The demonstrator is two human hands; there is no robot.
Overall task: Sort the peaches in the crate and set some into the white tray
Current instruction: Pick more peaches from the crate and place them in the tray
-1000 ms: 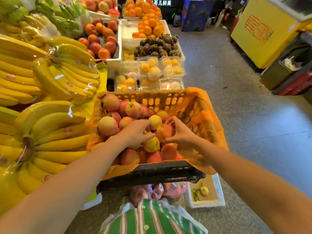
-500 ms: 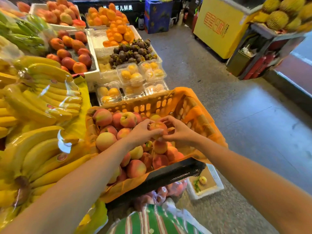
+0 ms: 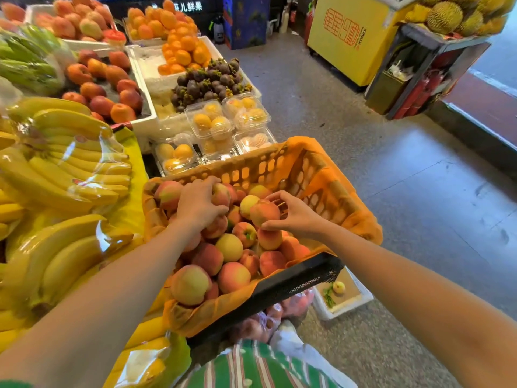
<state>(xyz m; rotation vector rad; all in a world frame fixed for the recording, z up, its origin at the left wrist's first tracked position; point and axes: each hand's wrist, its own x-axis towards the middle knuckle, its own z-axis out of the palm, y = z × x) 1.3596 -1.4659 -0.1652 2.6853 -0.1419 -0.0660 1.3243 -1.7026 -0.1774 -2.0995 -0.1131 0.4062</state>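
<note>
- Bananas (image 3: 64, 169) in clear wrap are lying along the left edge, pressing close to the crate's left side.
- Left hand (image 3: 200, 204) is reaching into the crate (image 3: 316, 175), fingers curled down over a reddish peach (image 3: 221, 195) near the far left corner; whether it is truly gripping it cannot be told.
- Peaches (image 3: 232, 247) are filling the orange-lined crate in a heap; the crate is tilting, its black near rim (image 3: 293, 284) dropping toward the right.
- Right hand (image 3: 296, 215) is closing thumb and fingertips around a held peach (image 3: 264, 212), lifted just above the heap at the crate's centre.
- Clear clamshell boxes (image 3: 223, 127) of yellow fruit are standing just beyond the crate's far wall, with mangosteens (image 3: 207, 82) behind them.
- White tray (image 3: 361, 299) is sitting on the floor below the crate's right near corner, partly hidden by the rim, one small peach (image 3: 339, 287) lying in it.
- Grey floor (image 3: 419, 191) to the right is lying open as far as the yellow cabinet (image 3: 347, 37).
</note>
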